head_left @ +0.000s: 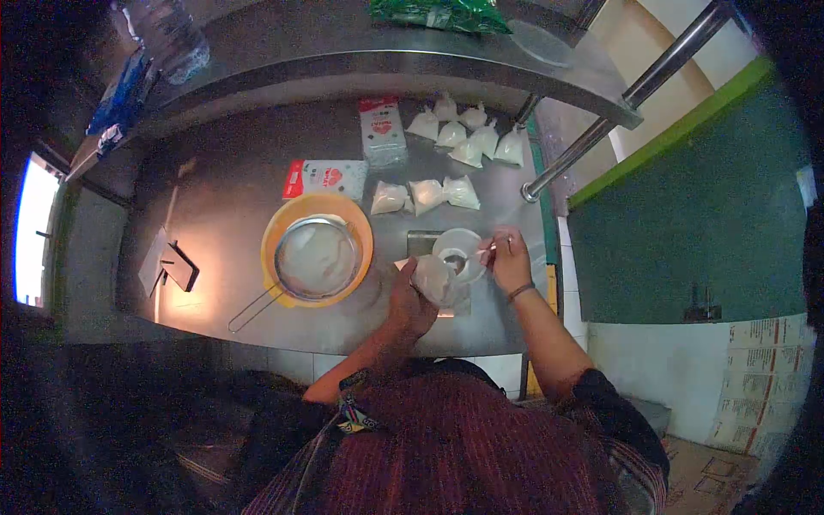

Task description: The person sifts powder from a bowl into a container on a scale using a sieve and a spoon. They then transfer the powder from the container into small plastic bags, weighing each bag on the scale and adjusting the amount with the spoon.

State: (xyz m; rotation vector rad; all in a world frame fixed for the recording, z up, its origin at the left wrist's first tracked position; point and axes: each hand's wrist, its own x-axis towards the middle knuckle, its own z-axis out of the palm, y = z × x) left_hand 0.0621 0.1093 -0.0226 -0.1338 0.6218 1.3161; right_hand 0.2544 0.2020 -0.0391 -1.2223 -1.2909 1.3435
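My left hand (412,305) is closed around a clear plastic bag (436,281) with white powder in it. Just beyond the bag stands a round white bowl (470,239) on the steel table. My right hand (512,257), at the bowl's right side, pinches the handle of a spoon (457,263), whose head is inside the bowl. Left of my hands, a metal strainer (318,253) with white powder rests on an orange basin (275,225). Part of a flat, dark-topped object (421,243) shows behind my left hand; the bag and bowl hide the rest.
Several tied bags of white powder (468,150) sit at the back, with three more bags (426,196) nearer. Two red-and-white packets (382,133) lie beside them. A small dark stand (178,266) is at the left. A steel shelf (343,64) overhangs the table, its post (584,146) at right.
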